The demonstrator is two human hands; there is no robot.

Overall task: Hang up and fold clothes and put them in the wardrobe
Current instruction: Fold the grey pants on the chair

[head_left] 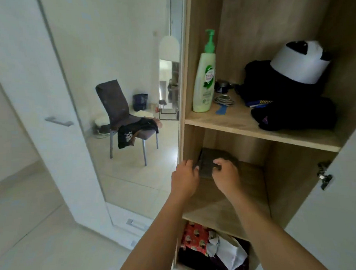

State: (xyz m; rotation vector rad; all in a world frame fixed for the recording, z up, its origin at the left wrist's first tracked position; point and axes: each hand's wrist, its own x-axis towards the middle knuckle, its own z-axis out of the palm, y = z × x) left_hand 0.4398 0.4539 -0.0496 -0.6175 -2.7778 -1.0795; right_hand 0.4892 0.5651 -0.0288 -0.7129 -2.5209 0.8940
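Grey-brown folded cloth (pixel 212 161) lies on the middle shelf (pixel 213 204) of the wardrobe (pixel 270 18), toward the back left, at about 5 o'clock on my feed. My left hand (pixel 185 179) grips its near left corner and my right hand (pixel 227 176) its near edge, the fingers (pixel 217 163) of both curled onto the fabric. On the upper shelf (pixel 223 120), a green pump bottle (pixel 204 80) stands at 1 o'clock, and a pile of dark clothes (pixel 290 105) with a white cap (pixel 300 66) on top sits at 2 o'clock. At 6 o'clock, loose clothes (pixel 198 236) fill the bottom compartment. At 9 o'clock, the mirror door (pixel 108 56) shows a chair (pixel 114 101) with a dark garment (pixel 136 130) draped over its seat.
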